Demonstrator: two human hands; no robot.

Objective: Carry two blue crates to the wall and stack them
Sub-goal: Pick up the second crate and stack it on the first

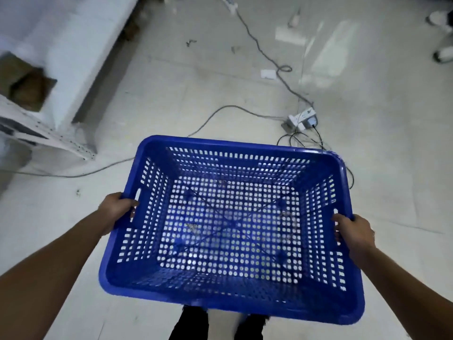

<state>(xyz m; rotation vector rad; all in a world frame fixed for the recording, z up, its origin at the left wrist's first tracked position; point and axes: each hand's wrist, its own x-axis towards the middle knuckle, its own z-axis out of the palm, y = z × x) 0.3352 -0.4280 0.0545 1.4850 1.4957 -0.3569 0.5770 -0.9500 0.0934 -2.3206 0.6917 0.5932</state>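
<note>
A perforated blue crate [157,148] is held in the air in front of me, its open top facing the camera and nothing inside it. My left hand [117,207] grips its left rim beside a handle slot. My right hand [353,231] grips the right rim. Both arms reach in from the bottom corners. Only this one crate is in view. My legs in dark trousers show below the crate's near edge.
A white metal shelf unit [61,141] holding a cardboard box [22,82] stands at the left. A power strip [302,119] lies on the pale tiled floor ahead, with grey cables [259,49] running across it. Someone's white shoes [441,19] show at top right.
</note>
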